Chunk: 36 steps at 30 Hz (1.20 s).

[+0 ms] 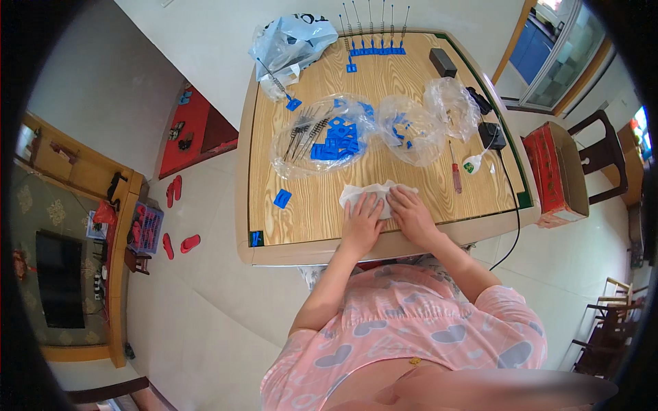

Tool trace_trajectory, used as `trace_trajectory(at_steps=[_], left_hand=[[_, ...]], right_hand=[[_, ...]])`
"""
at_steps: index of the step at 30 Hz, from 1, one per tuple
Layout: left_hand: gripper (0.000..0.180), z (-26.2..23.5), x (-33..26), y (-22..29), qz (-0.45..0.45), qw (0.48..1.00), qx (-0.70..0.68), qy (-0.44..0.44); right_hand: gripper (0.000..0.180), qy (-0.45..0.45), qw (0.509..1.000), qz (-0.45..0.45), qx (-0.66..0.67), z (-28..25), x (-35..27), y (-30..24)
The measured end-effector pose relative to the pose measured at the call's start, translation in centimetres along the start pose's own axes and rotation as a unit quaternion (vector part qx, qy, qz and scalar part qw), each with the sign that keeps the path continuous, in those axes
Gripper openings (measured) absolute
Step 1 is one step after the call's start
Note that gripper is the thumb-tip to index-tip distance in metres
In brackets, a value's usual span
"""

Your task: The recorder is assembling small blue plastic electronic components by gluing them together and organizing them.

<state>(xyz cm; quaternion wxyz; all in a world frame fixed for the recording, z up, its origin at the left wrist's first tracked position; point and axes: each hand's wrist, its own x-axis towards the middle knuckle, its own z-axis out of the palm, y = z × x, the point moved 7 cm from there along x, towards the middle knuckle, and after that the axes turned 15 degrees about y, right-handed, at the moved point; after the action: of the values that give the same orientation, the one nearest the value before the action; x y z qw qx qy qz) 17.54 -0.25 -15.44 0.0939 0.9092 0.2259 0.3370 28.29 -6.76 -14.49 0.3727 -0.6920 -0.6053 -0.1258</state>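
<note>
A white tissue [370,192] lies on the wooden table near its front edge. On its left part rests my left hand [364,225], fingers stretched out flat. Close beside it, my right hand [412,215] lies flat over the tissue's right part, fingers extended. Both hands press on the tissue and neither grips it. Left of them is a single blue plastic piece [282,198]. Beyond the hands, a clear plastic bag [284,161] holds blue plastic parts [337,140] and dark spring rods [299,137]. A screwdriver [456,177] with a reddish handle lies to the right.
Several blue bases with upright spring rods [371,42] stand in a row at the far edge. More clear bags [411,154] [449,103] lie right of centre. A black adapter [491,135] trails a cable over the right edge. A pale blue bag [295,41] sits far left.
</note>
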Motion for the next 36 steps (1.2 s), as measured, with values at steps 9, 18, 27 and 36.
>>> trace_trajectory(at_steps=[9, 18, 27, 36], left_hand=[[0.039, -1.6, -1.8, -1.5, -0.046, 0.998, 0.022, -0.022], [0.055, -2.0, -1.5, -1.8, -0.094, 0.995, -0.039, -0.012], [0.067, -1.4, -1.0, -2.6, -0.119, 0.992, -0.048, 0.007], [0.059, -1.4, -1.1, -2.5, -0.085, 0.996, -0.007, 0.013]], right_hand=[[0.022, -0.121, 0.965, 0.229, 0.047, 0.8, -0.5, 1.8], [0.022, 0.063, 0.920, 0.237, 0.304, 5.4, 2.2, -1.3], [0.019, 0.010, 0.827, 0.389, 0.406, 7.7, -0.2, -0.6], [0.021, 0.103, 0.708, 0.482, 0.506, 7.8, 0.1, 2.1]])
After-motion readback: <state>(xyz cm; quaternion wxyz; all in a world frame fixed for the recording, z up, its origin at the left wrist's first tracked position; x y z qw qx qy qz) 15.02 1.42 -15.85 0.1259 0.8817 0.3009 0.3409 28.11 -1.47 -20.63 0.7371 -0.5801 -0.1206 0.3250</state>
